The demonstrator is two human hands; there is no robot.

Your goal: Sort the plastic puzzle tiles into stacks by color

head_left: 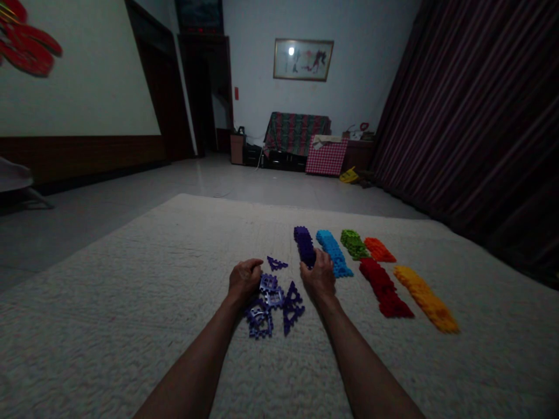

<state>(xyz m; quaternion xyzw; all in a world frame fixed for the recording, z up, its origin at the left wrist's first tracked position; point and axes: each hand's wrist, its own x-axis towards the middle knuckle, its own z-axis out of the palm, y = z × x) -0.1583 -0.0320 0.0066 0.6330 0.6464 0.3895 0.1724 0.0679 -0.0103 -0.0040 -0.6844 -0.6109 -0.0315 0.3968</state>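
My right hand (321,274) is at the near end of a row of dark purple notched plastic building tiles (303,241), thumb and fingers closed around that end. My left hand (244,280) rests beside a loose heap of purple square frame tiles (274,298), its fingers curled in; whatever they hold, if anything, is hidden. Past its fingertips lies a small purple triangle tile (276,263). More purple triangle tiles (292,308) lie flat between the two hands.
To the right stretch rows of blue tiles (333,254), green tiles (354,244), orange tiles (379,249), red tiles (385,289) and yellow tiles (425,298). Everything lies on a pale rug (144,279). Beyond are a covered cabinet (297,132) and a dark curtain (476,128).
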